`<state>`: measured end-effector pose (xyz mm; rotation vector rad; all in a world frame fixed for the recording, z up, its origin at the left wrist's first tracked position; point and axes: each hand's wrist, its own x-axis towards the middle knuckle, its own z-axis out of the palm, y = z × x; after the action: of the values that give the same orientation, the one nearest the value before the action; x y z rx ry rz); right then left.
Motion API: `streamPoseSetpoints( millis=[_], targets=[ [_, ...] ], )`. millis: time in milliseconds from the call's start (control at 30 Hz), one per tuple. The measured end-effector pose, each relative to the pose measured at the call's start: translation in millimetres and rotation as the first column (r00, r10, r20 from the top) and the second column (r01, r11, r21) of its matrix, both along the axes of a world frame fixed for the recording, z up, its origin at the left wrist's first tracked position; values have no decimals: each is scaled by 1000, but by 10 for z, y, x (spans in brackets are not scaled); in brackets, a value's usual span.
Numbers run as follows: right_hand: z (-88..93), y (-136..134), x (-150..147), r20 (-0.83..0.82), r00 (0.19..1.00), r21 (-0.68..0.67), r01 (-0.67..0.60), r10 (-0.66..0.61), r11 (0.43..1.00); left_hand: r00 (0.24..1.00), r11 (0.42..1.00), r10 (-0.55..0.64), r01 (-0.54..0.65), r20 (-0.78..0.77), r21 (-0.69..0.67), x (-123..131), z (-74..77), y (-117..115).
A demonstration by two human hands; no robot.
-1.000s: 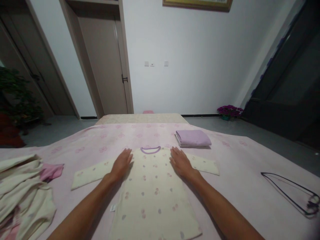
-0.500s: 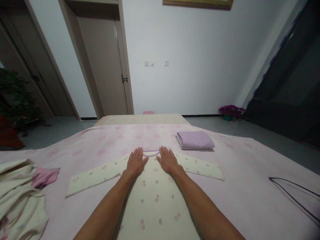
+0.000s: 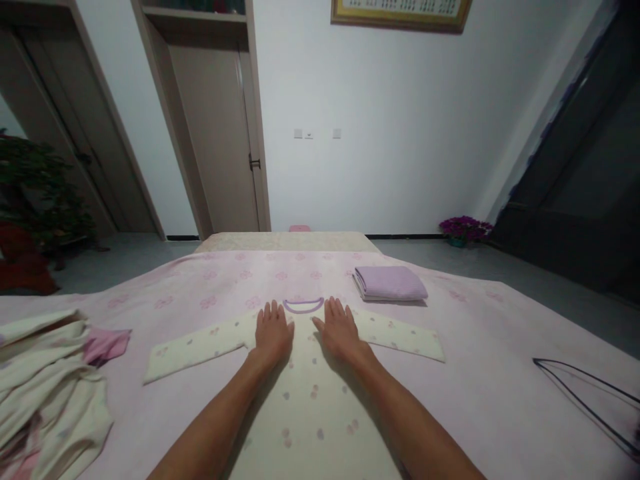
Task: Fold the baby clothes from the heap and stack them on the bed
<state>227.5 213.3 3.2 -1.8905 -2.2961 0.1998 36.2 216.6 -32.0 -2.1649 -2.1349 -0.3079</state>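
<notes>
A cream long-sleeved top [image 3: 313, 407] with small printed motifs and a lilac neckline lies spread flat, its sleeves stretched out to both sides. My left hand [image 3: 273, 333] rests palm down on its left shoulder, fingers extended. On the right shoulder, close beside the neckline, lies my right hand [image 3: 340, 328], also flat with the thumb apart. Neither hand grips the cloth. Beyond the right sleeve sits a folded lilac garment [image 3: 393, 283].
The pink flowered sheet [image 3: 475, 373] lies under everything. Crumpled cream clothing [image 3: 50, 393] with a pink part [image 3: 107, 343] is heaped at left. A thin black looped object, possibly a hanger [image 3: 575, 395], lies at right. Behind are a door [image 3: 215, 133] and purple flowers [image 3: 465, 228].
The view has tilted up slightly. My hands have slid a little off the neckline, which now shows more fully, and they remain flat on the top.
</notes>
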Motion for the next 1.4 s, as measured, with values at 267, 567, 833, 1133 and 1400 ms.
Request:
streamPoseSetpoints(
  millis=[267, 567, 833, 1133, 1400],
  targets=[
    [-198, -760, -109, -79, 985, -23, -153, 150, 988, 986, 987, -161, 161, 37, 12, 124, -129, -674],
    [-180, -785, 331, -33, 981, 15, -188, 189, 982, 983, 982, -185, 184, 19, 40, -214, -124, -870],
    [-251, -781, 404, -33, 981, 48, -190, 192, 981, 981, 980, -195, 195, 0, 47, -278, -150, -973],
    [-214, -799, 407, -43, 980, 64, -192, 194, 979, 978, 978, -207, 205, 32, 36, -291, -100, -998],
    [-207, -800, 411, -47, 981, 66, -183, 186, 981, 974, 976, -217, 215, 56, 46, -314, -124, -992]
  ],
)
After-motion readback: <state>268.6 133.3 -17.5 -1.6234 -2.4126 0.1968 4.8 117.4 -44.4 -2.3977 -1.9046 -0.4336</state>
